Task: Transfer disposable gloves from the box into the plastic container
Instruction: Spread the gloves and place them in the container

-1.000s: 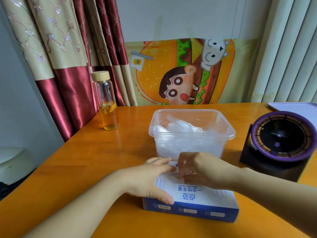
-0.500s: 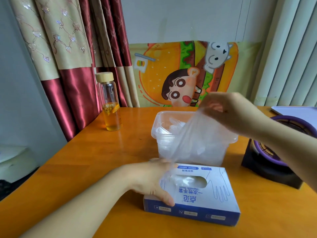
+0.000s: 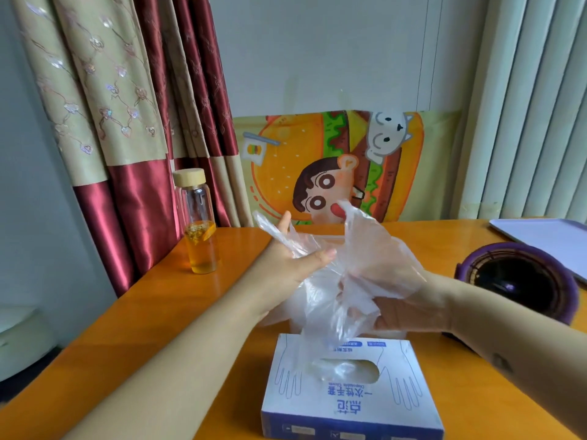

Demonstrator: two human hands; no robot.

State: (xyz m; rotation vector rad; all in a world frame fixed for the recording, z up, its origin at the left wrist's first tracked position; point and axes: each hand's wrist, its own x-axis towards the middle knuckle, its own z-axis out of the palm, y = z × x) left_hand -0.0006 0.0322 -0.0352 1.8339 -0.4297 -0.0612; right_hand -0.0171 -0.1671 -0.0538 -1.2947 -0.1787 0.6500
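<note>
Clear film is bunched between your 2 hands, above the glove box (image 3: 349,395) and in front of the plastic container (image 3: 328,238), of which only a strip of rim shows behind the film. Your right hand (image 3: 406,308) has its fingers curled round a crumpled wad of the glove (image 3: 359,281), and more film is draped over its back. Your left hand (image 3: 295,258) is spread, fingers straight and thumb out. Film lies across the palm, and the hand looks to be steadying rather than gripping.

Trouble starts at the bottom. A tail of film hangs down to the box's slot, and I cannot tell whether it is free of the next glove inside. Neither hand is on the box, so lifting further may drag a 2nd glove out, or slide the light box along the counter (image 3: 152,312).

The film itself is the other risk. It looks light and clingy, likely to stick to your skin on release, so it may come back out with the hand or hang over the rim instead of dropping in. The wad also hides the container's opening from you, so your aim could fall short. Mind your left forearm too: the glass bottle (image 3: 198,223) stands near it, and a wide sweep could knock it over.
</note>
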